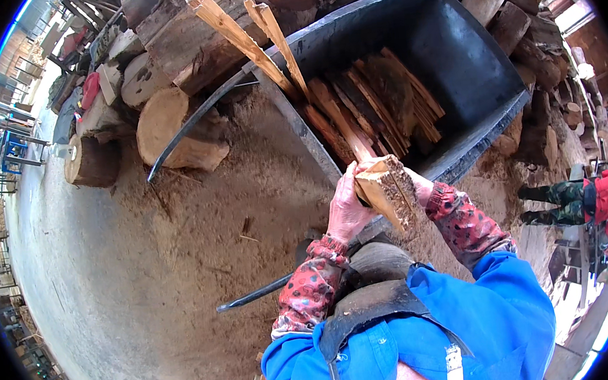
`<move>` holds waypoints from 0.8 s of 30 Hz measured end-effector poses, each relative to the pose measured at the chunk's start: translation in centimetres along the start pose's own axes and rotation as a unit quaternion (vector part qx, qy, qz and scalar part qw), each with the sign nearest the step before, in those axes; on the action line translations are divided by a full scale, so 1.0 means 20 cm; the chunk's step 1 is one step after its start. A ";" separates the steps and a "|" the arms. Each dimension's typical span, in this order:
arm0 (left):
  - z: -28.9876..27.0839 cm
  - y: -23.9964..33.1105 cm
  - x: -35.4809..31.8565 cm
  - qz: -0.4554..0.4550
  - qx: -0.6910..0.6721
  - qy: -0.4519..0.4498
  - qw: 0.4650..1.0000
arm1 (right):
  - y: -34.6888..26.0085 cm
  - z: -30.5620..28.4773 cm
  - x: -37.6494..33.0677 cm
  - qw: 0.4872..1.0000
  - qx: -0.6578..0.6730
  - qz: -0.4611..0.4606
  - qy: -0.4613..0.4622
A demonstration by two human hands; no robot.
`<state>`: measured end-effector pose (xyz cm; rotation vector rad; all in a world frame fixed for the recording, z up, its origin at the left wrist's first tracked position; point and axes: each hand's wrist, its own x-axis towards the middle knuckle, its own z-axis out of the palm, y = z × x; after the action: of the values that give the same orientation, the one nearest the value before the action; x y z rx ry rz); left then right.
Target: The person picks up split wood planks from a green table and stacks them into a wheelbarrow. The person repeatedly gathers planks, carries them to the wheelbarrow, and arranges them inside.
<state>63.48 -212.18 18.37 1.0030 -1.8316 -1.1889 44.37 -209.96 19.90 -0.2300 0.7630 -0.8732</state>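
At centre frame, we grasp a split firewood piece [388, 192] with both hands, left hand [347, 208] wrapped around its side, right hand [420, 186] mostly hidden behind it, over the black wheelbarrow tray [464, 49]. Laying it parallel atop the stacked splits [376, 106] seems wisest. Sawdust ground [247, 194] and piled logs [170, 122] fill the upper left.

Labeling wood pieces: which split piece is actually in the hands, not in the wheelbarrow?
The short, chunky split block, gripped between left hand and right hand at the wheelbarrow's near rim. The others are long thin sticks lying inside.
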 end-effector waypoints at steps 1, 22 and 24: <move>0.01 -0.03 -0.01 0.019 0.006 -0.010 1.000 | 0.01 -0.02 0.03 1.000 0.011 0.004 -0.015; 0.10 -0.10 -0.09 -0.112 -0.150 -0.006 0.982 | -0.70 0.25 0.45 0.763 -0.499 -0.395 -0.114; 0.10 -0.10 -0.08 -0.135 -0.164 -0.013 0.977 | -0.62 0.17 0.67 0.692 -0.581 -0.416 -0.102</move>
<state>62.89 -210.48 15.61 1.0677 -1.4836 -1.6133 44.57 -228.37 21.42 -1.9153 0.9161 -1.0478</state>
